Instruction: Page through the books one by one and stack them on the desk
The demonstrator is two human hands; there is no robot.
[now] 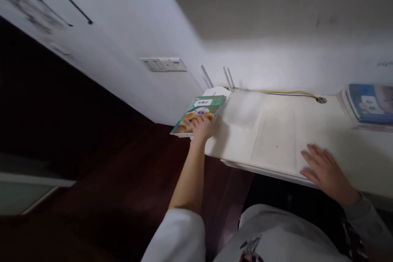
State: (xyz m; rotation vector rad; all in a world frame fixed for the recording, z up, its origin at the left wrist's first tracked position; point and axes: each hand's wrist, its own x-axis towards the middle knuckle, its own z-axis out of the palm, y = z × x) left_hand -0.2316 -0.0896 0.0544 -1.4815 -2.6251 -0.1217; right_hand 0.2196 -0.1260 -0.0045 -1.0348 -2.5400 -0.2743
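Observation:
My left hand [202, 127] reaches out to the left end of a white desk [276, 139] and rests on a green-covered book [198, 114] that overhangs the desk's left edge; its fingers curl over the cover. My right hand [324, 168] lies flat on the desk near the front edge, fingers stretched out, holding nothing.
A white router [216, 89] with antennas stands behind the green book against the wall. A yellow cable [285, 92] runs along the back to a hole. A stack of blue books [370, 104] sits at the right. A wall socket strip [164, 64] is on the left wall; dark red floor lies below.

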